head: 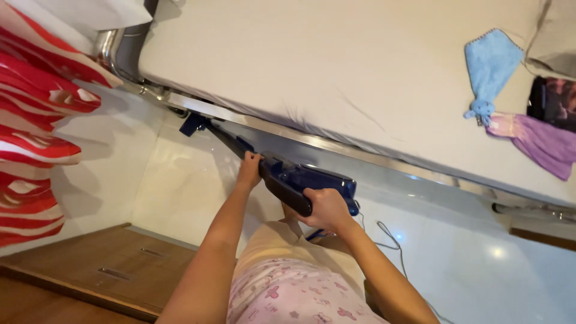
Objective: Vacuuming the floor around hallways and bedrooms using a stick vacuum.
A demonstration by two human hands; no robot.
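Right hand (327,207) gripped dark-blue plastic stick vacuum (300,180) handle; left hand (249,170) clasped tube. Risk: thin grey cord (390,240) near feet snagging.

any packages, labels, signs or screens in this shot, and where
None that can be made out: no package, sign or screen shows.
The blue stick vacuum, held by the left hand and right hand beside the bed's metal rail, shows no readable label.
The dark patterned item on the bed is too cropped to tell.
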